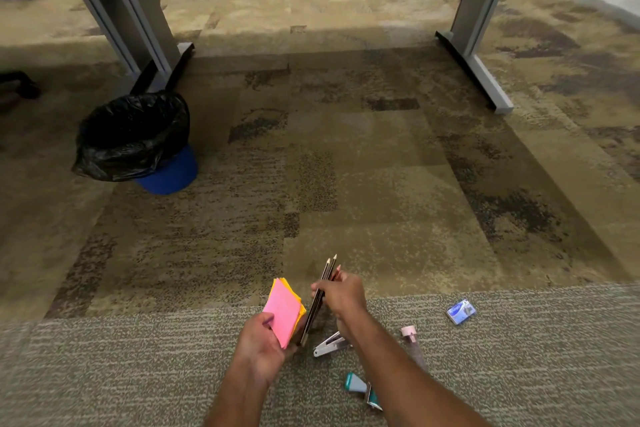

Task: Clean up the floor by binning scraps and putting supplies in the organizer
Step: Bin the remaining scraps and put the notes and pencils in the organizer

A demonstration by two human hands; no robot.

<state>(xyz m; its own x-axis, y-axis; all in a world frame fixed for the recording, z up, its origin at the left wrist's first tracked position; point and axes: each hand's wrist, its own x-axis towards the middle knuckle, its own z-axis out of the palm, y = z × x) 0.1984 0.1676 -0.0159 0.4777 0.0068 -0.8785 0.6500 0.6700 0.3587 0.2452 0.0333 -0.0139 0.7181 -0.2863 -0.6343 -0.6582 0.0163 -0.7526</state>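
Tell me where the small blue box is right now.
In the head view the small blue box lies on the grey carpet at lower right, to the right of the right hand gripping pencils, just beyond the pink-capped tube.

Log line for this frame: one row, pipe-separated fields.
left hand: holds sticky notes | right hand: grips pencils | lying loose: stapler, blue box | bin: far left | organizer: not in view
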